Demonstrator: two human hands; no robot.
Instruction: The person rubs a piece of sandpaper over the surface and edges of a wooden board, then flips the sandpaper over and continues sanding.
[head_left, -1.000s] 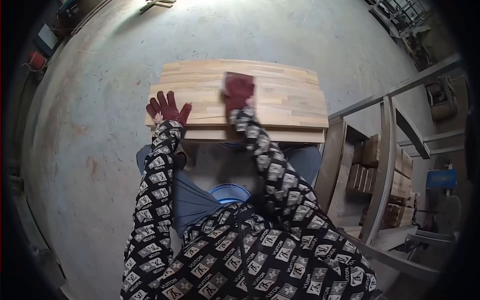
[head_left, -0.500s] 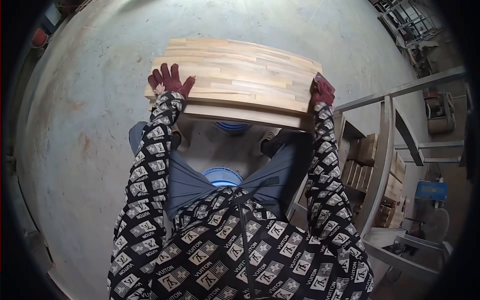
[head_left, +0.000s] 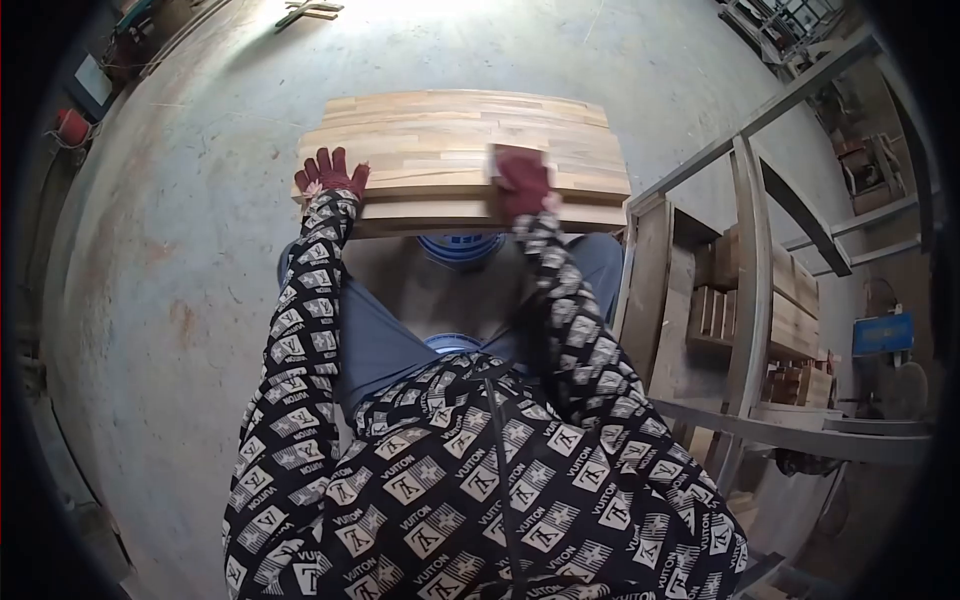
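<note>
A thick wooden board [head_left: 430,125] of joined strips lies across in front of me, with another wooden piece [head_left: 420,212] under its near edge. My left hand [head_left: 332,174], in a dark red glove, rests with spread fingers on the board's near left corner. Right of the middle, at the near edge, my right hand [head_left: 524,184] is gloved too and blurred by motion. It holds a dark red flat sheet [head_left: 512,160] against the board; the sheet's outline blends with the glove.
Blue round tubs [head_left: 460,248] stand below the board, between my legs. On the right are a metal frame [head_left: 748,260] and stacked wood blocks [head_left: 790,300]. A blue box [head_left: 884,333] sits farther right. Wood scraps [head_left: 308,14] lie on the far floor.
My right hand has moved left from the board's right end to right of its middle. My left hand stays at the left corner. The view has shifted slightly.
</note>
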